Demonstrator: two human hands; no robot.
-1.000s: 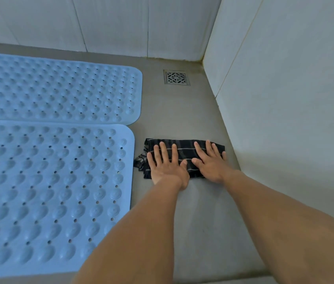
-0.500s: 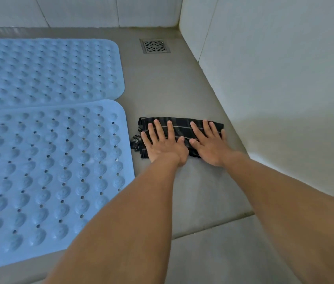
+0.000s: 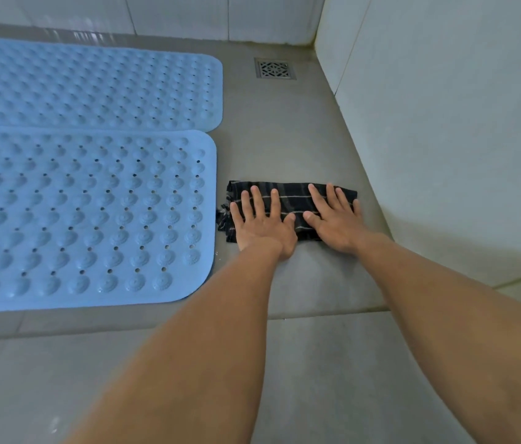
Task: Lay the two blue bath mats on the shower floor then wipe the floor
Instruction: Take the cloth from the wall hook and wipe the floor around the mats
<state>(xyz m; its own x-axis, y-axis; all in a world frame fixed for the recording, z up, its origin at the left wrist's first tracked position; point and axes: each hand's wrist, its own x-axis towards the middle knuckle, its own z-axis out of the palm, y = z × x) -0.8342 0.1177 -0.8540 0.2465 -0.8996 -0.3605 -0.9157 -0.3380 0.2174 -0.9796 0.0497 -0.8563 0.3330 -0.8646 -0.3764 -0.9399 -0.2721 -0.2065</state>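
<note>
Two blue bath mats lie flat side by side on the grey shower floor (image 3: 284, 133), the far mat (image 3: 92, 88) by the back wall and the near mat (image 3: 86, 219) in front of it. To the right of the near mat, a dark striped cloth (image 3: 294, 200) lies folded on the bare strip of floor. My left hand (image 3: 262, 225) and my right hand (image 3: 332, 222) press flat on the cloth, fingers spread and pointing away from me. The cloth's left end touches the near mat's edge.
A square metal drain (image 3: 274, 68) sits in the far corner of the floor. A tiled wall (image 3: 444, 123) runs close along the right of the cloth. The shower floor ends at a front edge (image 3: 316, 310), with grey tiles nearer me.
Both hands have slid the cloth towards me along the near mat's edge, away from the drain. The view has drawn back and the floor's front edge has come into sight.
</note>
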